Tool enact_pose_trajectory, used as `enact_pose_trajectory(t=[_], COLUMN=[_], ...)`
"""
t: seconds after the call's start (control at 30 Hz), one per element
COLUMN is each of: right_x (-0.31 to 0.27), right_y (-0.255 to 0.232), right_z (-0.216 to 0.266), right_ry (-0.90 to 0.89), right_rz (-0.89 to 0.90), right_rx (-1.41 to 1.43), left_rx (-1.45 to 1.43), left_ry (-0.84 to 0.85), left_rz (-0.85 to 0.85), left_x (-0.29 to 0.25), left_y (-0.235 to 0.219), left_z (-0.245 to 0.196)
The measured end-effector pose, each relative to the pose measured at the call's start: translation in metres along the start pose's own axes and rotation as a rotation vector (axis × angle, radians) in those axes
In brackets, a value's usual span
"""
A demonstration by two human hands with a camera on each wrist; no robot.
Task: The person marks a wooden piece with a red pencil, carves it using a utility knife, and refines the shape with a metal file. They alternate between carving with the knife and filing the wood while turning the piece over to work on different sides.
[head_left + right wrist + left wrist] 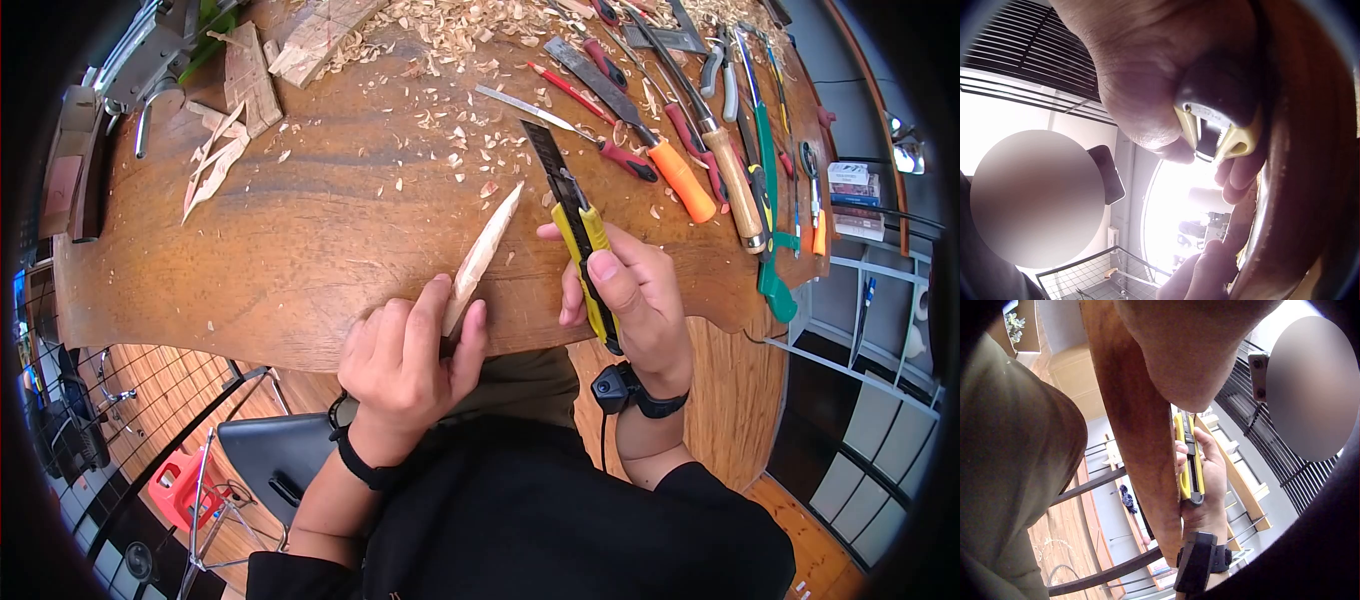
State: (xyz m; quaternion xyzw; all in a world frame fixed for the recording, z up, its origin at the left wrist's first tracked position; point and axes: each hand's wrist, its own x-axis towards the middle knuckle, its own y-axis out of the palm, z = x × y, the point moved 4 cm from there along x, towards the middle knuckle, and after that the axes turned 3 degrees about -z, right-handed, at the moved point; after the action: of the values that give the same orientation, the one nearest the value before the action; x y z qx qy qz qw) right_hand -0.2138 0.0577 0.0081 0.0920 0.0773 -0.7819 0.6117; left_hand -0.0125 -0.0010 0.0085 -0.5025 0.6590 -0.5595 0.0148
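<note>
Shavings (440, 22) littered the counter (200, 290); left hand (400, 360) gripped a stick (487, 245) we judged tapered but unsmoothed; right hand (645, 300) held a utility knife (577, 232).

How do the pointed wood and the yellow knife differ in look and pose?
The wood is pale and tapers; the knife has a yellow-and-black handle and a dark blade. The left hand holds the wood, the right hand the knife. The wood leans right, the knife left. Both point away from the person.
</note>
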Motion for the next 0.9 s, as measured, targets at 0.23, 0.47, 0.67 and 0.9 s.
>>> enact_pose_trajectory(t=[0.23,0.47,0.67,0.9], right_x=[0.0000,0.0001,0.0004,-0.0002], right_y=[-0.0002,0.0000,0.0003,0.0007], right_z=[-0.0002,-0.0001,0.0011,0.0015], right_ry=[-0.004,-0.010,-0.003,0.004], right_rz=[-0.002,-0.003,-0.005,-0.011], right_rx=[-0.001,0.005,-0.008,-0.008], left_rx=[-0.008,-0.002,0.015,0.018], left_ry=[0.019,0.006,0.002,0.004], left_rz=[-0.005,0.019,0.004,-0.010], left_x=[-0.0001,0.0021,0.0018,0.0019], left_y=[0.0018,0.0012,0.0028,0.0034], left_z=[0.0014,-0.0010,-0.0008,-0.0005])
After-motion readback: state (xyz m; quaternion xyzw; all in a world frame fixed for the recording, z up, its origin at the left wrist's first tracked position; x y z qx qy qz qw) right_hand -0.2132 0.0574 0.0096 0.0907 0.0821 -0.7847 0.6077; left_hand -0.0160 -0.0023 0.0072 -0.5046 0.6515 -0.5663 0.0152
